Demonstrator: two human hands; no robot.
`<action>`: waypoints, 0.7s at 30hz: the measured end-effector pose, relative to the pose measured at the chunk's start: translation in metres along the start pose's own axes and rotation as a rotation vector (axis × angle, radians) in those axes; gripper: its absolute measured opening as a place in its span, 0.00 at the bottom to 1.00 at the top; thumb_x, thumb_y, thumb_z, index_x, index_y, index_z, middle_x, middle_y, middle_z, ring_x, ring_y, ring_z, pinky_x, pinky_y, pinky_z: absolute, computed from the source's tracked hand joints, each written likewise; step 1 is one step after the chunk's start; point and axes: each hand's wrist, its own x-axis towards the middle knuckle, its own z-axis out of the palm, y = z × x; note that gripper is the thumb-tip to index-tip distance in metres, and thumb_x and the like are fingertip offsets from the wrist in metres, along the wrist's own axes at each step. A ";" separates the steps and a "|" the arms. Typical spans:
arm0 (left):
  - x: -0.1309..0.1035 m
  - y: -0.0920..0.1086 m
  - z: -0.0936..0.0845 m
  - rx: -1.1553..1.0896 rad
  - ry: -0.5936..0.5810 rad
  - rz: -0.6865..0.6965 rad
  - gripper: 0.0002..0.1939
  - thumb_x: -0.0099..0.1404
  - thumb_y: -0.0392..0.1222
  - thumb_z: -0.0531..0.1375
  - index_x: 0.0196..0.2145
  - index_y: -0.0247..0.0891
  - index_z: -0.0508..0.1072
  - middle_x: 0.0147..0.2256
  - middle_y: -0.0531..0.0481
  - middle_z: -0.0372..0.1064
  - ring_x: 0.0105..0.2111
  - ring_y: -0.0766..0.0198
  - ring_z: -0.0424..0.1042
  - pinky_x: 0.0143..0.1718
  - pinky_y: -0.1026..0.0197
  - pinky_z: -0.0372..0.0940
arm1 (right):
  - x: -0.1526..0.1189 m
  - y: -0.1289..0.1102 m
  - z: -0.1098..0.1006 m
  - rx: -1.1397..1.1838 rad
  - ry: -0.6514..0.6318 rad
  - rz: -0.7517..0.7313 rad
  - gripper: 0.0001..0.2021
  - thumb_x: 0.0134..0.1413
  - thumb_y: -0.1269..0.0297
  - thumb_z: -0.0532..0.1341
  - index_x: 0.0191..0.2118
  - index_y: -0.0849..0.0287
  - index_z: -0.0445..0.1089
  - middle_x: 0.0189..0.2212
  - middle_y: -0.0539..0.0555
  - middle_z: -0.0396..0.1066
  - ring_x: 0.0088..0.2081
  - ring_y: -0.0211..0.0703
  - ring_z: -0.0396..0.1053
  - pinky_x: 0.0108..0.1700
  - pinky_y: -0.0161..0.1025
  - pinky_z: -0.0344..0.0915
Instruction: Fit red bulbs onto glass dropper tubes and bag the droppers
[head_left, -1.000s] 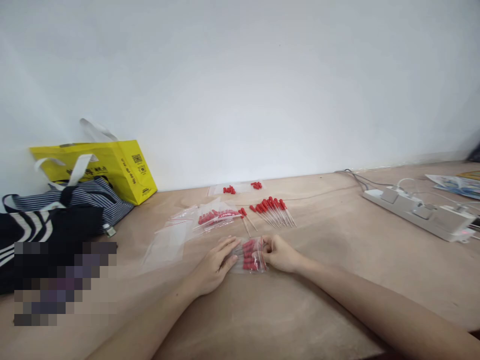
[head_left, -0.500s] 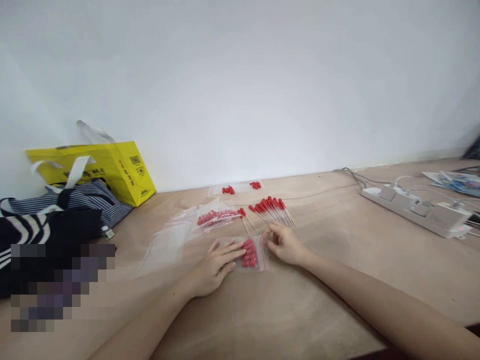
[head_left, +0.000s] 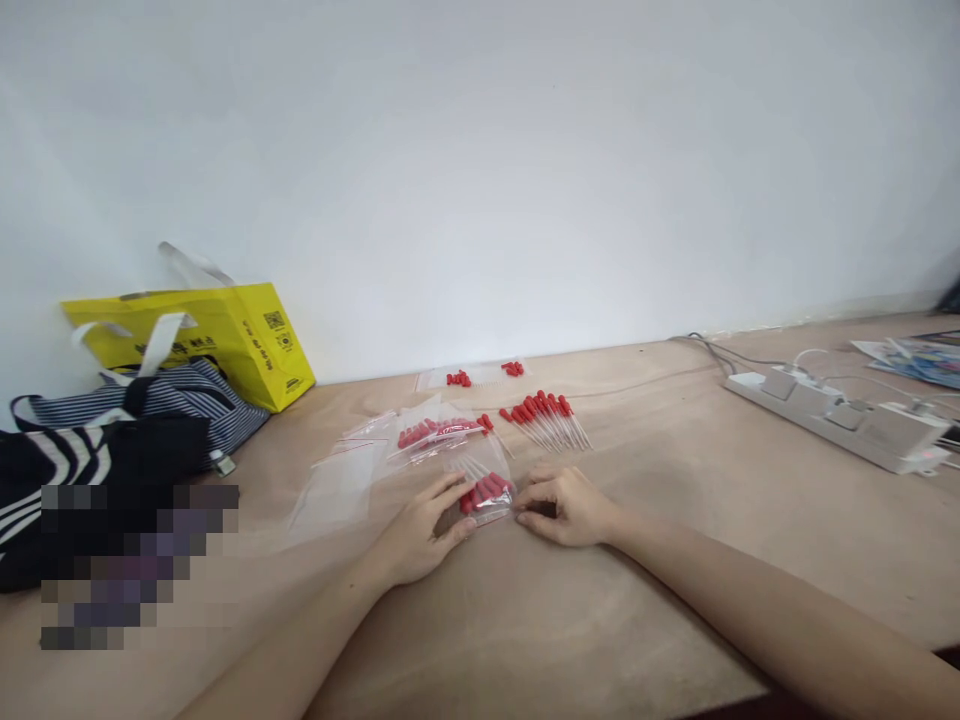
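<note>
A clear zip-lock bag [head_left: 491, 516] lies on the table between my hands, with several red-bulbed droppers [head_left: 487, 487] inside. Their bulbs are toward me, by the bag's near end. My left hand [head_left: 424, 530] grips the bag's left side between thumb and fingers. At its right edge, my right hand [head_left: 566, 507] has the near corner pinched. Just beyond lie other filled bags [head_left: 431, 440], with a few loose droppers [head_left: 486, 424] beside them. A fan of loose droppers [head_left: 544, 415] lies past my right hand.
Flat, clear zip-lock bags [head_left: 337, 485] are on the left. Another bag with red-bulbed droppers [head_left: 480, 377] rests near the wall. Clothes [head_left: 142, 440] and a yellow bag [head_left: 262, 340] stand far left. A white power strip [head_left: 825, 410] with plugs and cables sits at the right.
The bag has turned, so its zip end, formerly at the right, now faces me. My right hand has moved toward me and closed on its corner; my left thumb and fingers grip its left side.
</note>
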 end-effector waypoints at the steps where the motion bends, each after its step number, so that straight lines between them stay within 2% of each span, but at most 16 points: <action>1: 0.000 0.000 -0.001 -0.001 -0.017 0.017 0.21 0.62 0.47 0.51 0.52 0.41 0.62 0.54 0.44 0.57 0.53 0.55 0.59 0.51 0.50 0.58 | 0.000 -0.001 0.000 0.005 0.003 -0.015 0.09 0.47 0.66 0.58 0.36 0.55 0.71 0.28 0.50 0.69 0.31 0.38 0.65 0.32 0.33 0.58; 4: -0.002 -0.002 -0.003 -0.007 -0.017 0.084 0.21 0.62 0.47 0.51 0.52 0.42 0.62 0.55 0.45 0.56 0.53 0.56 0.58 0.52 0.51 0.57 | -0.001 -0.002 0.000 -0.009 0.021 -0.029 0.09 0.47 0.64 0.58 0.37 0.56 0.71 0.29 0.51 0.69 0.31 0.38 0.65 0.32 0.33 0.58; 8: -0.008 -0.010 -0.003 0.015 0.061 0.251 0.26 0.55 0.50 0.59 0.50 0.43 0.63 0.52 0.45 0.61 0.50 0.55 0.62 0.49 0.52 0.61 | -0.003 -0.002 -0.001 -0.034 0.022 -0.029 0.11 0.49 0.61 0.57 0.39 0.56 0.70 0.30 0.51 0.70 0.31 0.37 0.65 0.31 0.32 0.57; 11: -0.013 -0.016 0.000 0.098 0.180 0.327 0.16 0.60 0.44 0.55 0.46 0.43 0.68 0.44 0.47 0.69 0.42 0.60 0.70 0.42 0.59 0.67 | -0.004 0.000 -0.001 -0.107 0.034 -0.072 0.11 0.50 0.61 0.56 0.39 0.56 0.69 0.29 0.51 0.69 0.31 0.37 0.65 0.31 0.32 0.57; 14: -0.014 -0.022 0.003 0.226 0.250 0.411 0.12 0.63 0.39 0.50 0.40 0.41 0.71 0.37 0.48 0.72 0.32 0.65 0.73 0.34 0.64 0.69 | -0.004 0.002 0.002 -0.296 0.088 -0.188 0.10 0.53 0.63 0.53 0.36 0.58 0.70 0.28 0.53 0.69 0.30 0.38 0.63 0.30 0.34 0.55; 17: -0.011 -0.025 0.005 0.307 0.288 0.480 0.13 0.63 0.36 0.49 0.37 0.40 0.72 0.35 0.47 0.73 0.30 0.65 0.73 0.31 0.64 0.70 | -0.001 0.006 0.004 -0.507 0.148 -0.330 0.11 0.57 0.67 0.50 0.33 0.60 0.69 0.25 0.53 0.68 0.28 0.37 0.61 0.27 0.36 0.51; 21: -0.009 -0.025 0.002 0.306 0.275 0.431 0.13 0.62 0.36 0.48 0.35 0.40 0.72 0.33 0.48 0.73 0.28 0.66 0.73 0.29 0.65 0.69 | 0.004 0.011 0.005 -0.626 0.149 -0.462 0.12 0.58 0.72 0.48 0.31 0.60 0.68 0.23 0.52 0.67 0.26 0.36 0.59 0.25 0.36 0.47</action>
